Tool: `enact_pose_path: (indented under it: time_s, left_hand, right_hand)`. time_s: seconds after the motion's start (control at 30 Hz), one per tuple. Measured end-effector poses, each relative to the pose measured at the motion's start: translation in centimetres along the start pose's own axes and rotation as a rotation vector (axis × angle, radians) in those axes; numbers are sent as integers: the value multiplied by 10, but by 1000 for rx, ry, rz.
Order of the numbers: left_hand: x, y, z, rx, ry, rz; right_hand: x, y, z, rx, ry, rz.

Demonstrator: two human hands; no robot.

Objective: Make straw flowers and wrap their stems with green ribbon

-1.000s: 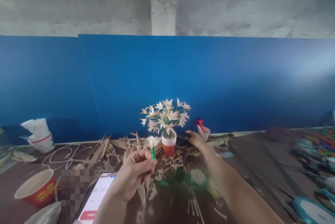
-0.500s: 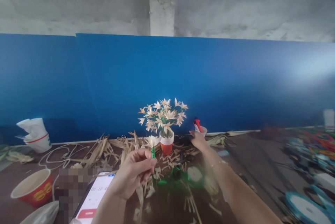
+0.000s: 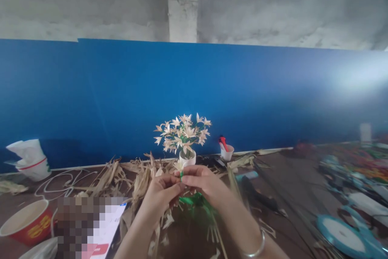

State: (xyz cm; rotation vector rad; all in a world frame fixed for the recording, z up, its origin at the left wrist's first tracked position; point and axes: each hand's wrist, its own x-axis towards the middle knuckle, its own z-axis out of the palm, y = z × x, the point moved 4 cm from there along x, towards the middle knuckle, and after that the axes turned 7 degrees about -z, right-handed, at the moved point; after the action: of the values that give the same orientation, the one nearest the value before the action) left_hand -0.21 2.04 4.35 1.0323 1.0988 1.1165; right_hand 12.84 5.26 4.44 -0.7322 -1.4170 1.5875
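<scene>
Between my two hands is a small pale husk flower [image 3: 179,166] with a green-wrapped stem, held upright. My left hand [image 3: 165,190] pinches the stem from the left, thumb against fingers. On the other side, my right hand [image 3: 201,182] has its thumb and fingers closed at the top of the same stem, just under the petals. Directly behind stands a white paper cup [image 3: 188,157] bearing a bunch of similar cream flowers [image 3: 183,131]; its lower part is hidden by my hands. Shiny green wrapping material [image 3: 194,199] lies below my hands.
Dried corn husks [image 3: 139,178] litter the table's back. A small white cup [image 3: 227,153] holds a red-handled tool [image 3: 223,143]. At left are a red paper bowl [image 3: 30,220], a phone [image 3: 106,226] and a white cable [image 3: 65,182]. A blue spool [image 3: 341,232] lies at right.
My right hand has come back from beside the small white cup and joined my left hand at the flower's stem. The view has turned slightly to the right.
</scene>
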Motion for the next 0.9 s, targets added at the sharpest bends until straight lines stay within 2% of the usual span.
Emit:
enact_pose_path:
  time_s: [0.07,0.17,0.3,0.5,0.7,0.9]
  left_hand:
    - [-1,-4,3,-48,-27,-45]
    - [0,-13,9,-141,-96,-129]
    - [4,-19,19,-229,-221,-213]
    - [4,-14,26,-254,-334,-240]
    - [6,-17,24,-261,-311,-232]
    - [10,-12,22,-84,-191,-168]
  right_hand:
    - [0,8,5,168,-70,18]
    - [-1,15,-3,257,-184,62]
    - [0,15,-15,282,-217,55]
    - [-3,7,-16,310,-257,37]
    - [-4,7,-16,282,-243,30]
    - [-4,2,-22,130,-113,2]
